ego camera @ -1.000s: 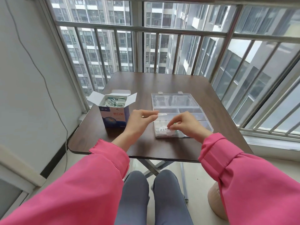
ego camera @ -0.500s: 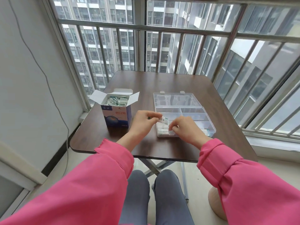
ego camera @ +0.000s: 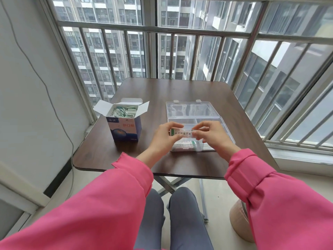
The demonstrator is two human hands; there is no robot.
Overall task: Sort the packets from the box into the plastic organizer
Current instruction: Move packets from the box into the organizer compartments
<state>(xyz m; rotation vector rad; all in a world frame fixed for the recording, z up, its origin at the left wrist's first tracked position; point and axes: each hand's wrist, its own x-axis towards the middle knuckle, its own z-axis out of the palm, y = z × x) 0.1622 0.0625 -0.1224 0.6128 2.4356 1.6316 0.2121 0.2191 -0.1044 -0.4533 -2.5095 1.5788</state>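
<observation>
A small white packet (ego camera: 182,135) with green print is held flat between both hands, just above the near left part of the clear plastic organizer (ego camera: 223,127). My left hand (ego camera: 163,137) pinches its left end and my right hand (ego camera: 210,135) pinches its right end. More packets (ego camera: 185,144) lie in the organizer's near left compartment. The open blue and white box (ego camera: 124,129) stands to the left on the brown table (ego camera: 162,91), with several green and white packets (ego camera: 124,112) showing inside it.
The organizer's clear lid (ego camera: 191,109) lies folded back toward the window. A barred window runs along the table's far and right sides, and a white wall with a hanging cable stands at the left. My knees show below the table's near edge.
Both hands have risen slightly and now hold one packet stretched between them above the organizer; a second ago the right hand was down in the near left compartment and the left held the packet alone.
</observation>
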